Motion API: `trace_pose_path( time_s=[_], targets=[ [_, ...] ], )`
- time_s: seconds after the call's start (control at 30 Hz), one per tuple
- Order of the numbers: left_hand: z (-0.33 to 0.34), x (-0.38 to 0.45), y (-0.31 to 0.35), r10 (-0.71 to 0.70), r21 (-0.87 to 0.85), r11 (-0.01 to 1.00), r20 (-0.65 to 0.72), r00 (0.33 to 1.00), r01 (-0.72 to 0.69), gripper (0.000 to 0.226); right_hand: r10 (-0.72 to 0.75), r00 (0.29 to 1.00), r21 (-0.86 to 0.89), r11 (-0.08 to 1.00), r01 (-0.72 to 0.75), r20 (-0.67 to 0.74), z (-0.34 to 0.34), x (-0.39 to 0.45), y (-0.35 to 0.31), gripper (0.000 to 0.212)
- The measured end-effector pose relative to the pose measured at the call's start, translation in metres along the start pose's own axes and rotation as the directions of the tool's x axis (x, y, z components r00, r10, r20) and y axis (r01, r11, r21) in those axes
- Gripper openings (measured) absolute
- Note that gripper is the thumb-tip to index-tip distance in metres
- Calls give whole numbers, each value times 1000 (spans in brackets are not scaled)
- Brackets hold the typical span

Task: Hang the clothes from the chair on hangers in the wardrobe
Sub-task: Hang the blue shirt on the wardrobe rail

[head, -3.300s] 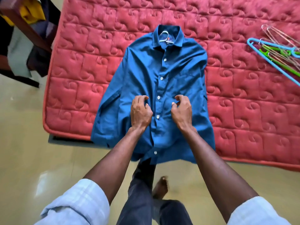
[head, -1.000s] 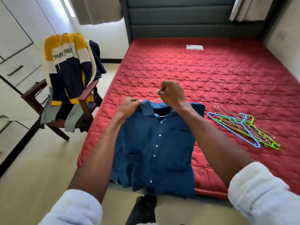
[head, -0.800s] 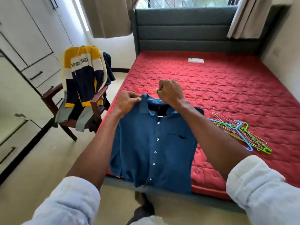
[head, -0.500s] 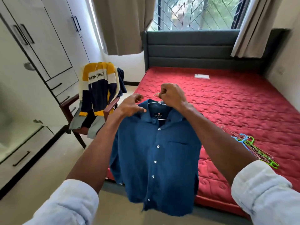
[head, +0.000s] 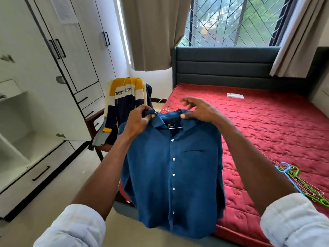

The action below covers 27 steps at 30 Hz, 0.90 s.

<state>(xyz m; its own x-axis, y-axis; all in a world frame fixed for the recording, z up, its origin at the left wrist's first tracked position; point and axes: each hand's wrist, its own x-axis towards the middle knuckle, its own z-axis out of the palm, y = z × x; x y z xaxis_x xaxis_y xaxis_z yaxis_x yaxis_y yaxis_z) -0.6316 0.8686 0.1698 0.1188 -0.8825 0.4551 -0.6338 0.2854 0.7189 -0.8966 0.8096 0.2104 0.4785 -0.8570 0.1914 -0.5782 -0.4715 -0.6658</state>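
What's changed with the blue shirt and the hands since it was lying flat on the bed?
The blue shirt has been lifted off the bed and hangs on its hanger. The left hand pinches the collar; the right hand let go of the hook and pinches the other side. The spare hangers and chair clothes stayed put.

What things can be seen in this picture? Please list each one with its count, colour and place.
shirt: one, blue, held up in front of the bed's near edge
wire hanger: one, metal, inside the shirt's collar, hook sticking out
spare hangers: a pile, blue, green and wire, on the mattress at right
mattress: one, red, on the bed
headboard: one, dark grey, under the window
chair: one, dark wood, left of the bed
sweater: one, yellow, white and navy, draped over the chair back
wardrobe: one, white, left wall, one door open
curtains: two, beige, beside the window
left hand: grips the collar's left side
right hand: pinches the collar's right side
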Motion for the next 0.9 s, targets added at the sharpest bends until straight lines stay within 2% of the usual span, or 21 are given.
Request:
trace_pose_path(
  time_s=[0.03, 0.07, 0.1, 0.13, 0.17, 0.2, 0.27, 0.33, 0.4, 0.43, 0.47, 0.5, 0.57, 0.67, 0.77, 0.87, 0.9],
  targets=[
    [-4, -1, -3, -10, -19, 1000, -32, 999, 9, 17, 19, 998, -62, 998, -16, 58, 0, -1, 4, 59],
    [-8, -2, -4, -17, -31, 999, -53, 998, 15, 20, 36, 996, -118, 993, -26, 82, 2, -1, 6, 46],
    [-10, -2, -6, -17, -30, 999, -66, 998, 15, 22, 47, 996, -145, 989, -37, 70, 6, 1, 9, 22],
    [-13, -1, -6, -14, -13, 1000, -67, 998, 13, 21, 31, 999, -150, 988, -25, 38, 8, 2, 8, 9],
    [-15, -1, -6, -11, 12, 1000, -59, 998, 12, 20, 37, 999, -147, 988, -37, -3, 12, 6, 7, 29],
    [-19, 0, -5, -13, 37, 999, -35, 999, 14, 19, 24, 998, -139, 990, -31, -50, 16, 9, 7, 39],
    [-27, 1, -3, -32, 68, 997, 46, 998, 29, 19, 11, 993, -128, 991, -26, -117, 23, 14, 5, 43],
    [-37, 2, -2, -58, 81, 995, 100, 993, 50, 17, -24, 989, -87, 996, 12, -144, 32, 19, 3, 34],
    [-45, 1, -2, -69, 74, 995, 73, 995, 63, 17, -50, 996, -13, 999, 49, -67, 36, 22, -2, 10],
    [-48, 0, -3, -76, 73, 995, 55, 996, 72, 18, -68, 998, 14, 998, 68, -19, 38, 23, -5, 36],
    [-51, -1, -5, -86, 67, 994, 45, 995, 83, 19, -96, 995, 30, 995, 95, 34, 39, 24, -7, 53],
    [-54, -2, -7, -97, 56, 994, 33, 995, 95, 20, -114, 992, 8, 993, 114, 53, 42, 27, -9, 58],
    [-62, -6, -11, -127, 46, 991, 19, 992, 127, 27, -165, 986, -28, 986, 166, 34, 52, 36, -15, 43],
    [-82, -12, -11, -192, 70, 980, 100, 976, 186, 39, -236, 971, -87, 969, 232, -37, 74, 53, -28, 16],
    [-107, -14, -14, -221, 63, 974, 96, 970, 216, 34, -296, 955, -92, 951, 294, -5, 101, 67, -49, 16],
    [-133, -10, -23, -187, 128, 973, -60, 981, 193, 10, -349, 937, -87, 933, 348, 12, 127, 81, -78, 19],
    [-144, -7, -27, -170, 165, 969, -104, 980, 185, 15, -350, 937, -83, 933, 350, 16, 135, 86, -90, 21]
  ],
)
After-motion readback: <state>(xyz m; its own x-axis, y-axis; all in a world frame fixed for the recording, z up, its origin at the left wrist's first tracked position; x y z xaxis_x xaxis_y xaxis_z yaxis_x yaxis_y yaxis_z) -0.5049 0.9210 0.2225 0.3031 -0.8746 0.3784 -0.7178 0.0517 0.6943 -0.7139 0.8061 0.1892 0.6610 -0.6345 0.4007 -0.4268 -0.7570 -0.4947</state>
